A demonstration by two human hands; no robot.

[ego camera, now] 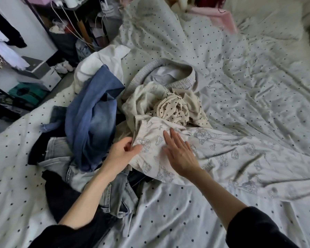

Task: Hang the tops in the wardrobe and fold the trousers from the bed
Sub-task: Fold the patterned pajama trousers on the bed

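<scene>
Centre of frame: cream printed cotton garment [170, 151] is lying on the polka-dot bed [168, 212], spreading toward lower right, beside the blue denim jeans [91, 111]. Left hand [122, 154] is pinching its left edge; right hand [179, 154] is resting flat on it, fingers straight. Fabric is looking light, limp, non-slippery; gripping it at a hem or waistband seems best.
</scene>
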